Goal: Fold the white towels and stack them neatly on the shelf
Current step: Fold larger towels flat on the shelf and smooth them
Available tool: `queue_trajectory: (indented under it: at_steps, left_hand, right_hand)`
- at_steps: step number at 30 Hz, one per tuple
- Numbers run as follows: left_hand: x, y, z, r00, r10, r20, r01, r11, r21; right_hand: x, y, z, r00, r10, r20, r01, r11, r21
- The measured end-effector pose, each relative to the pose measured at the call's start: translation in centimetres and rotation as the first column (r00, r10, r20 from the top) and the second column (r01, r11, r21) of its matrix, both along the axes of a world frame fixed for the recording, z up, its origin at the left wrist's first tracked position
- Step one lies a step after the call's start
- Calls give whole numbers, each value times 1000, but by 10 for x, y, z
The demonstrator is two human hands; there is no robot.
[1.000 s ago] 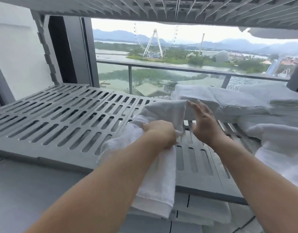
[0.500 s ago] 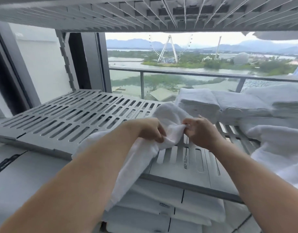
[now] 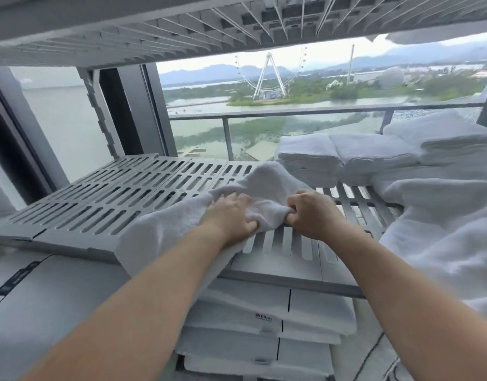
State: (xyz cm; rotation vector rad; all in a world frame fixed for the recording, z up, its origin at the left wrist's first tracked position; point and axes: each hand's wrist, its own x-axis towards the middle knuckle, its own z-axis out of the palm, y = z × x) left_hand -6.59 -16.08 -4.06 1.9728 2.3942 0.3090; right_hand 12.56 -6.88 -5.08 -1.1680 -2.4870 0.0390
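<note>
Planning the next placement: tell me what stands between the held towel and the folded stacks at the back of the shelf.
Nothing visible. Both hands, left hand and right hand, grip the towel; only bare slatted shelf separates it from the folded stacks.

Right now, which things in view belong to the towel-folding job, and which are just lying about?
Job: white terry towel in left hand and right hand; folded white towel stacks; grey slotted plastic shelf.
Lying about: labelled white linens on the shelf below.

Slotted grey shelf point(image 3: 105, 210): loose towel point(image 3: 264, 185), folded stacks point(image 3: 347, 158).
</note>
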Motion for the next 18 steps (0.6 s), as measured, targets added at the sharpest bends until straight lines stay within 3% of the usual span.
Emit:
queue_trajectory:
  at_steps: [3, 8, 13, 18]
  left_hand:
    - [-7, -3, 0, 994, 62, -94, -75, 988, -136]
    - [-22, -18, 5, 987, -146, -59, 129, 964, -234]
    - [-37, -30, 22, 924, -338, -177, 308, 935, -178]
    - [-52, -33, 45, 920, -385, -79, 378, 922, -87]
  right_hand:
    - [-4, -12, -2, 998, -62, 1, 62, 998, 14]
    - [-15, -34, -11, 970, -226, -86, 228, 973, 20]
    - [-26, -58, -16, 877, -429, -216, 451, 891, 59]
    - [-16, -78, -15, 819, -463, -340, 515, 854, 77]
